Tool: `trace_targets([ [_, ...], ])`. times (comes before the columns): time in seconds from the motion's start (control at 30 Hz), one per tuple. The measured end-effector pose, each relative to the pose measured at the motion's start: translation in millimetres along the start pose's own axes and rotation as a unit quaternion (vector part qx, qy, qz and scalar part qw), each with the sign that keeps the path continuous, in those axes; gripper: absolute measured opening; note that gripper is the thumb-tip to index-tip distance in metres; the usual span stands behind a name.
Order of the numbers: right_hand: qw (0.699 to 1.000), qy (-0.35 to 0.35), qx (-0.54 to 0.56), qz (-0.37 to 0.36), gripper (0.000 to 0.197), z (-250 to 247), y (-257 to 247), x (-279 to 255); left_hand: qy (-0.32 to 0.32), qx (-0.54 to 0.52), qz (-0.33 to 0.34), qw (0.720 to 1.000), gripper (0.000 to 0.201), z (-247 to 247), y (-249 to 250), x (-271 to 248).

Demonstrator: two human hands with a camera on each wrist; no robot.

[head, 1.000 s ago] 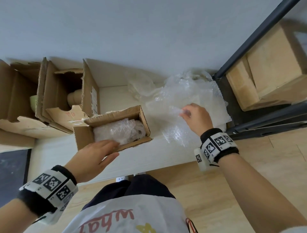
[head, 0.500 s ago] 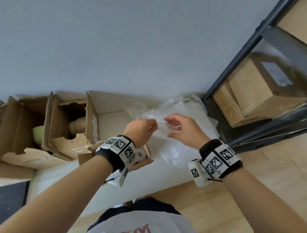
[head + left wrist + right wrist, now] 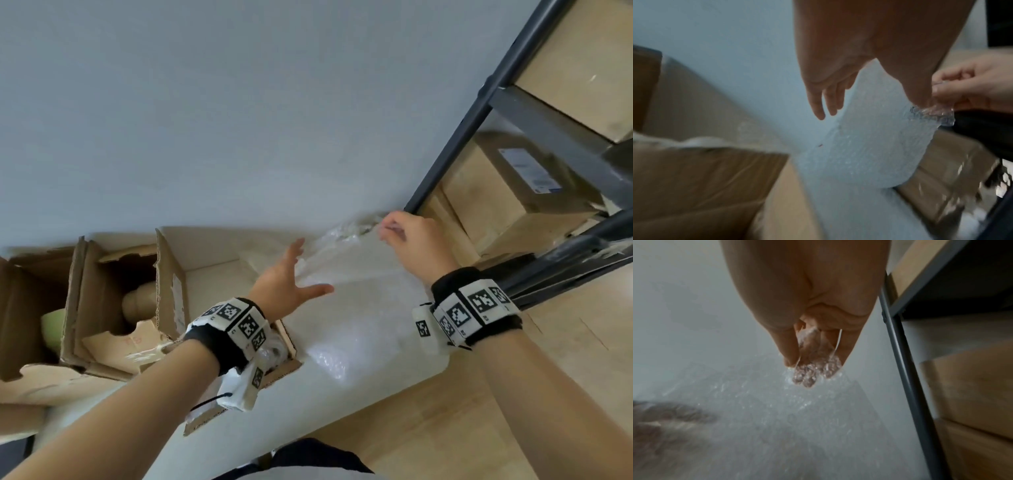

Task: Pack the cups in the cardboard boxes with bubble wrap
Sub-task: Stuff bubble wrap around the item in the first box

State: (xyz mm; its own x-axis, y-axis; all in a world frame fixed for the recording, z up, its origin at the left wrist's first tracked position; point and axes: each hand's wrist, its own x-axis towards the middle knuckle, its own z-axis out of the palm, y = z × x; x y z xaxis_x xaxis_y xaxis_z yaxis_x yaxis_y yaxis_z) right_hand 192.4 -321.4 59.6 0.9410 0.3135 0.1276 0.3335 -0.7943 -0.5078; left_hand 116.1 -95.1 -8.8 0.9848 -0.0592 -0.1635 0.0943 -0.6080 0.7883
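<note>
Bubble wrap (image 3: 356, 294) corner pinched by right hand (image 3: 416, 240); left hand (image 3: 286, 281) fingers spread beside its edge

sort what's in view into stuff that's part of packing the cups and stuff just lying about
Part of the job:
- bubble wrap sheet, corner pinched by the right hand
- left hand, open beside the sheet
- small open box with a wrapped bundle
- beige cup and green cup in open boxes

Lying about:
- metal shelf
- closed labelled carton on it
</note>
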Motion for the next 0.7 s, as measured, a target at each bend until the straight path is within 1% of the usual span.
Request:
trace_targets([
  [0.03, 0.999, 0.015, 0.023, -0.017, 0.012, -7, -7, 5, 0.031, -0.015, 0.002, 0.999, 0.095, -5, 8, 5],
  [0.07, 0.998, 0.023, 0.043, -0.033, 0.011, -14, -15, 10, 0.051, -0.013, 0.014, 0.999, 0.088, -11, 15, 9],
  [0.1, 0.997, 0.028, 0.057, -0.048, 0.008, -21, -23, 14, 0.064, -0.004, 0.037, 0.997, 0.074, -18, 22, 13],
  [0.13, 0.995, 0.033, 0.073, -0.059, 0.005, -27, -30, 18, 0.084, 0.000, 0.065, 0.994, 0.054, -26, 29, 17],
  [0.17, 0.993, 0.039, 0.092, -0.069, 0.002, -34, -37, 23, 0.104, -0.013, 0.086, 0.991, 0.031, -34, 37, 20],
  [0.2, 0.990, 0.047, 0.106, -0.075, 0.004, -41, -43, 27, 0.116, -0.045, 0.098, 0.987, 0.016, -43, 44, 22],
  [0.3, 0.991, 0.046, 0.105, -0.064, 0.014, -61, -52, 40, 0.122, -0.155, 0.086, 0.977, 0.016, -68, 61, 32],
  [0.33, 0.992, 0.045, 0.103, -0.057, 0.013, -66, -53, 44, 0.119, -0.162, 0.081, 0.976, 0.014, -75, 64, 36],
  [0.37, 0.992, 0.058, 0.095, -0.055, 0.009, -68, -53, 47, 0.121, -0.140, 0.080, 0.979, 0.015, -81, 66, 39],
  [0.4, 0.991, 0.083, 0.083, -0.059, 0.008, -70, -53, 50, 0.125, -0.106, 0.076, 0.983, 0.026, -86, 65, 44],
  [0.47, 0.988, 0.126, 0.058, -0.075, 0.016, -73, -55, 53, 0.129, -0.045, 0.081, 0.987, 0.058, -94, 63, 46],
  [0.5, 0.985, 0.134, 0.054, -0.089, 0.018, -75, -59, 54, 0.136, -0.028, 0.101, 0.985, 0.069, -97, 63, 45],
  [0.57, 0.980, 0.138, 0.029, -0.141, 0.017, -80, -69, 55, 0.160, 0.017, 0.163, 0.973, 0.078, -104, 65, 41],
  [0.63, 0.970, 0.139, -0.012, -0.199, 0.016, -82, -81, 56, 0.180, 0.083, 0.214, 0.957, 0.074, -110, 73, 36],
  [0.67, 0.966, 0.140, -0.023, -0.216, 0.016, -81, -88, 56, 0.190, 0.114, 0.234, 0.947, 0.065, -112, 78, 35],
  [0.7, 0.964, 0.141, -0.026, -0.223, 0.017, -81, -96, 56, 0.205, 0.137, 0.250, 0.936, 0.050, -116, 84, 34],
])
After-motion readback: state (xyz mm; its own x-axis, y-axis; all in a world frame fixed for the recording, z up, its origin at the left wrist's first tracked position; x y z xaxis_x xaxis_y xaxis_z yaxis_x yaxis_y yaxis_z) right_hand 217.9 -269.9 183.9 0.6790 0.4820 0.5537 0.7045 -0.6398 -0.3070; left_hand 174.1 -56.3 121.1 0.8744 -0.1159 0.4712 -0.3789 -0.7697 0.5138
